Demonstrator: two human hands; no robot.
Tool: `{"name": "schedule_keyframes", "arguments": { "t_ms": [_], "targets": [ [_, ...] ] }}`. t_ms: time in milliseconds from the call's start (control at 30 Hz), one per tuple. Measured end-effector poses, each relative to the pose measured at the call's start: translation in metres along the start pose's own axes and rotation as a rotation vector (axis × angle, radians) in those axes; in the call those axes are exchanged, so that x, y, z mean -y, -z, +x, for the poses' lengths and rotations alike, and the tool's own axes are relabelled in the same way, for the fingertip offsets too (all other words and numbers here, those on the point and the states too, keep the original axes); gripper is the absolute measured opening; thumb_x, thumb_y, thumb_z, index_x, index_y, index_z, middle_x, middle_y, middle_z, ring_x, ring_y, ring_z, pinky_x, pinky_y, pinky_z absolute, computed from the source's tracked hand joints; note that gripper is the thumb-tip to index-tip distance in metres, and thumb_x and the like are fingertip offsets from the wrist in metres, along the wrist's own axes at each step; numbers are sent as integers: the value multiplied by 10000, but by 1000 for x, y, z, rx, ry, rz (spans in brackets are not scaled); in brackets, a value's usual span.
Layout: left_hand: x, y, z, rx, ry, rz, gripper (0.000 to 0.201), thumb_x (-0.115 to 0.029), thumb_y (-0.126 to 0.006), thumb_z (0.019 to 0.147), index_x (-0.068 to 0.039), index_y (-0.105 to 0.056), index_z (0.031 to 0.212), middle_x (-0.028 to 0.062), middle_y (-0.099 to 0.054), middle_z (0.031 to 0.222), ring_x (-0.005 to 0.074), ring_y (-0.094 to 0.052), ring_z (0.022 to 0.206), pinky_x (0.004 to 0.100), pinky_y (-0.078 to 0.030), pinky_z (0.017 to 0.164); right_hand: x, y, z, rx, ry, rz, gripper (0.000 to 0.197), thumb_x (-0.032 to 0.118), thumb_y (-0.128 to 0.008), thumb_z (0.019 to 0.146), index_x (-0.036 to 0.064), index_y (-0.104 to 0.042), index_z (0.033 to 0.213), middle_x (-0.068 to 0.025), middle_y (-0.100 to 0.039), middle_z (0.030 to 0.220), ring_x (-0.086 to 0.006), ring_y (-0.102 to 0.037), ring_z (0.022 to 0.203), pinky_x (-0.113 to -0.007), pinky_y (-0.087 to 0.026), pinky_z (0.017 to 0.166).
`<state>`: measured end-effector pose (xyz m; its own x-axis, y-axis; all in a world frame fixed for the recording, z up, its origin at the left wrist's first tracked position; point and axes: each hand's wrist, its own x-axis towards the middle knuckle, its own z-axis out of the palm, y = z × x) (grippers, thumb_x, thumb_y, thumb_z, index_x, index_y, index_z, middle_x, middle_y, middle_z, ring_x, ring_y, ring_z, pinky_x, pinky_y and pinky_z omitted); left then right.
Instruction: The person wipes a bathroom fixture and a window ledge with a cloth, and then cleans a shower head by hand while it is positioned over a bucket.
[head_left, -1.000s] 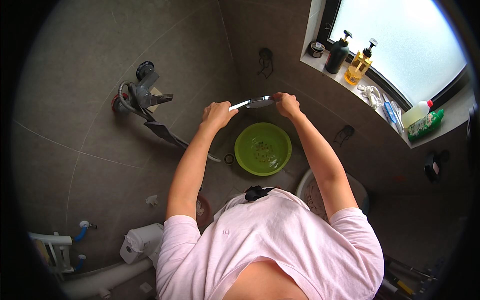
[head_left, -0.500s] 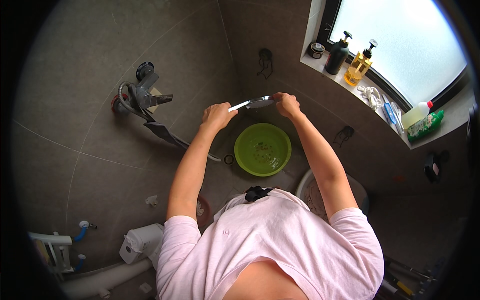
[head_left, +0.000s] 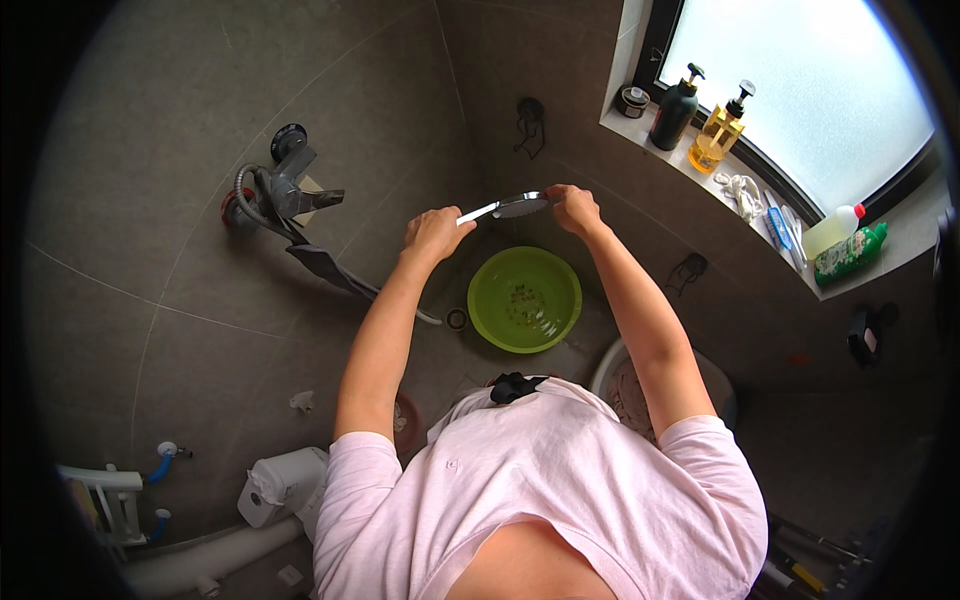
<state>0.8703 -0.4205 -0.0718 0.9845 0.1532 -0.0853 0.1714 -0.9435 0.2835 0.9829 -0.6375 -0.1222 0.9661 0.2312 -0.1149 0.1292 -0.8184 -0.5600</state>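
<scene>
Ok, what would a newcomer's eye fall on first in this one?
Likely the round lime-green plastic basin on the floor near the middle. Above it in view, the left hand grips the pale-handled silver shower head and the right hand holds its rim. The bright frosted-glass window at upper right also stands out.

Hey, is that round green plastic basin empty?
Not empty: small bits and shiny, water-like glints show inside the round green plastic basin.

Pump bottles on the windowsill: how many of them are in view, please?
2. The dark pump bottle is near the left end of the windowsill, beside the small dark jar; the amber pump bottle is just right of it. None seems hidden.
</scene>
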Motion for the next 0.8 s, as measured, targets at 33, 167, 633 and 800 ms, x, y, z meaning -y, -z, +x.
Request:
{"name": "schedule_keyframes", "arguments": {
  "t_ms": [33,167,633,800],
  "targets": [
    [0,0,0,0,0,0,333,-390,-561,852,-76,-636,931,147,-656,892,327,-613,896,438,-459,787,0,0,1,0,0,0,340,125,-485,789,287,-672,1023,-59,-609,1116,-293,-523,1073,-396,-437,894],
    [1,3,3,32,15,4,354,-399,-562,845,-77,-634,971,150,-653,915,328,-606,916,436,-452,801,-3,-2,4,13,3,9,345,122,-486,787,281,-667,1035,-64,-610,1112,-292,-522,1074,-395,-437,895],
    [1,4,1,24,12,15,335,-389,-585,834,-65,-652,885,147,-659,886,328,-616,890,435,-468,773,-3,-4,5,14,4,0,345,128,-488,788,289,-666,1035,-51,-608,1123,-286,-525,1080,-396,-440,892],
    [0,7,-3,37,6,26,318,-362,-666,776,-72,-653,905,127,-661,910,298,-619,907,420,-468,787,-6,-7,8,20,14,-1,326,144,-492,789,289,-673,1018,-47,-611,1116,-283,-529,1077,-392,-440,893]
  ]
}}
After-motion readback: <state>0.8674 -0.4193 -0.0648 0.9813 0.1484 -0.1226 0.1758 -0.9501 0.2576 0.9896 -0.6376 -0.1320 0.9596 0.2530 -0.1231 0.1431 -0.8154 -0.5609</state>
